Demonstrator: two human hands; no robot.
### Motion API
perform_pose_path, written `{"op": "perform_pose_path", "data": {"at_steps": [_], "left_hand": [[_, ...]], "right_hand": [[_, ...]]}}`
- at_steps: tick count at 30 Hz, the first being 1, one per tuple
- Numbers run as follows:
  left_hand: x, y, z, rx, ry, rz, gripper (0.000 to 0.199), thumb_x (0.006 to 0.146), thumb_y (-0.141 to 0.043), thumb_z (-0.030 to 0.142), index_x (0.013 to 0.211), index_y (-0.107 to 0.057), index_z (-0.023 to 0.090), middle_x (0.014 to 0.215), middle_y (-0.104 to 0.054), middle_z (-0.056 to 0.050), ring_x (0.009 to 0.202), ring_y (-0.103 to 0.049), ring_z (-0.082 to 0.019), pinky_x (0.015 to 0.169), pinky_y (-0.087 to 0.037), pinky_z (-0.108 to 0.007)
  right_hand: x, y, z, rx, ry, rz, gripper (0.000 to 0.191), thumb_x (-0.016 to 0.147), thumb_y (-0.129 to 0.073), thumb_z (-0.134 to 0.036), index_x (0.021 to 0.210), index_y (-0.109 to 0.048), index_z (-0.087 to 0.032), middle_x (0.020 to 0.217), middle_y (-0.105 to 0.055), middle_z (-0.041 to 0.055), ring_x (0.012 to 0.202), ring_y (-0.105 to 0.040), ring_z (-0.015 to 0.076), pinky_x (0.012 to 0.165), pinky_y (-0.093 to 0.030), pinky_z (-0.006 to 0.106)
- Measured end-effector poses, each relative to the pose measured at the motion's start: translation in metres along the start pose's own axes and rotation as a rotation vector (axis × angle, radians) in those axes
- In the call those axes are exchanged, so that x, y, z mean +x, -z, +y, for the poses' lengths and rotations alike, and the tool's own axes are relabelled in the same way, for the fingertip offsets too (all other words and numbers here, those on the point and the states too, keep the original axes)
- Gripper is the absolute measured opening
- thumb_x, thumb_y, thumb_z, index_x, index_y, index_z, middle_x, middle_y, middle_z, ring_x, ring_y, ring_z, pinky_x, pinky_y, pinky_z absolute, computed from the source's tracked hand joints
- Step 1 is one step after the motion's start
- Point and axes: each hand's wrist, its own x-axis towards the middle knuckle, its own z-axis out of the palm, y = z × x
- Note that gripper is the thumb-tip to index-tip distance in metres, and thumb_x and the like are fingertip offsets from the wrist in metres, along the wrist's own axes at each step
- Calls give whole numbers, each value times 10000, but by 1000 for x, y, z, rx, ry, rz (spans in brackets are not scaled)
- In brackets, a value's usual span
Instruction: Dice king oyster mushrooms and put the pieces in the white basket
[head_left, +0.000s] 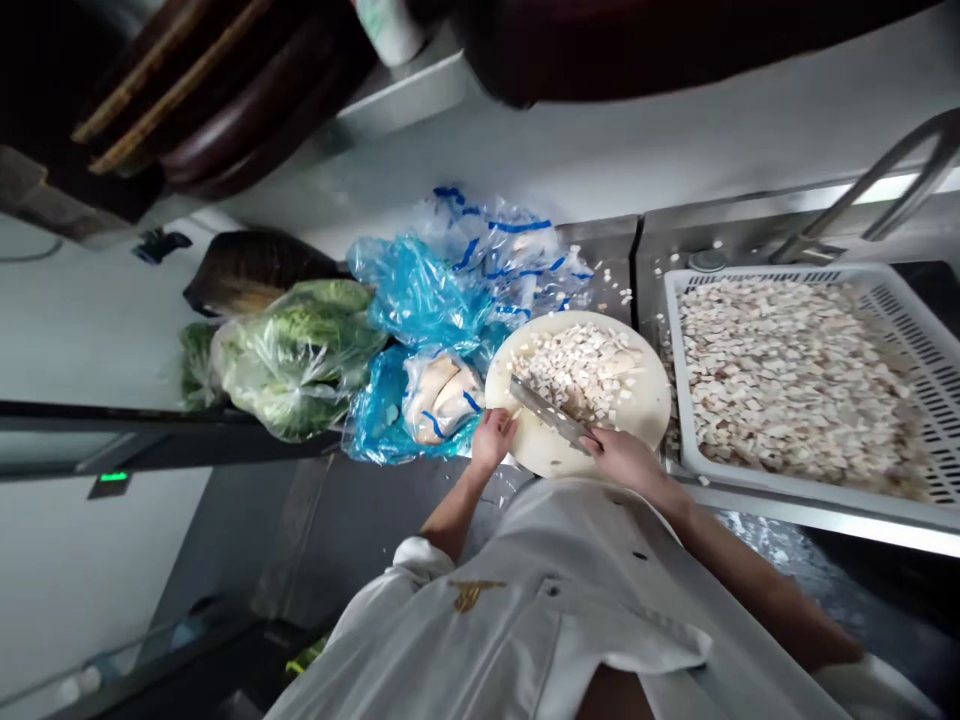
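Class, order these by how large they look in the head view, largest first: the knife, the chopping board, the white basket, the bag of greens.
1. White basket
2. Chopping board and bag of greens: they look too alike to rank
3. Knife

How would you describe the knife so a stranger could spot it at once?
At the picture's right is a big white slotted basket; just left of it sits a round, pale cutting board. Over the board, the person's right hand grips the knife, its blade slanting up and left. Unlike the small white pieces beside it, it is long and grey.
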Motion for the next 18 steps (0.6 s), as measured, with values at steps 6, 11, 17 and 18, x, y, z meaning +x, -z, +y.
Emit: {"op": "perform_pose_path", "data": {"at_steps": [6,11,17,18], "left_hand": [[-36,-10,-20,-163,-24,-90,196,984,-645,196,1180,-636,207,1129,-664,-78,872,-671,-171,845,-593,-323],[-47,-2,-29,-184,-131,-79,197,1017,-588,222,1201,-657,206,1147,-672,-103,1110,-650,-235,1011,-574,-400],[-55,-3,-39,-235,-166,-56,198,1059,-527,258,1193,-658,197,1125,-680,-104,1097,-646,-238,1005,-575,-399],[-55,-4,-41,-244,-176,-62,201,1062,-523,263,1193,-659,196,1125,-682,-105,1095,-647,-237,1000,-577,-396]], "right_hand": [[-22,-3,-23,-130,37,-18,444,1141,-345,-462,1165,-720,-225,1066,-808,108,918,-722,256,719,-350,309],[-25,-7,-26,-228,21,-53,470,1140,-322,-486,1146,-715,-228,1042,-805,106,904,-722,265,712,-338,313],[-26,-13,-28,-283,28,-98,470,1137,-312,-494,1128,-708,-241,1038,-809,100,906,-726,268,706,-343,309],[-26,-14,-29,-291,26,-104,477,1137,-308,-498,1109,-710,-243,1033,-810,98,900,-727,266,704,-345,308]]}}
